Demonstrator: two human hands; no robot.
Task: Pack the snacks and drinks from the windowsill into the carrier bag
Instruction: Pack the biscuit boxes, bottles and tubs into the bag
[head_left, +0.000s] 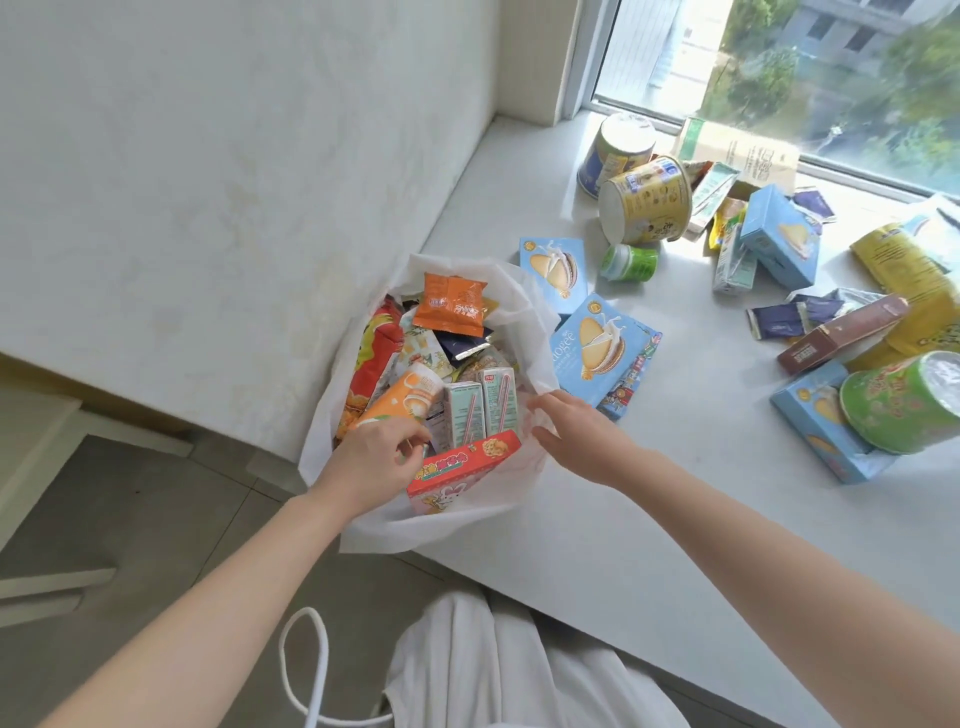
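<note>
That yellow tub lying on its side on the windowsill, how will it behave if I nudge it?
The yellow tub lies on its round side, so it will probably roll. It seems to taper, so it may curve. Its wall looks stiff, so gripping should not crush it.

Four light-blue cardboard biscuit boxes (553, 270) (602, 356) (779, 236) (821, 423). Three round cardboard tubs (615, 156) (647, 202) (901, 402): one blue-and-white, one yellow, one green. Three pale-green drink cartons (462, 415) (500, 400) (732, 265): two in the one white plastic carrier bag (524, 306), one outside it. One small green plastic bottle (629, 262), one long brown cardboard box (841, 332), one orange foil packet (453, 304), one red cardboard box (462, 462).
</note>
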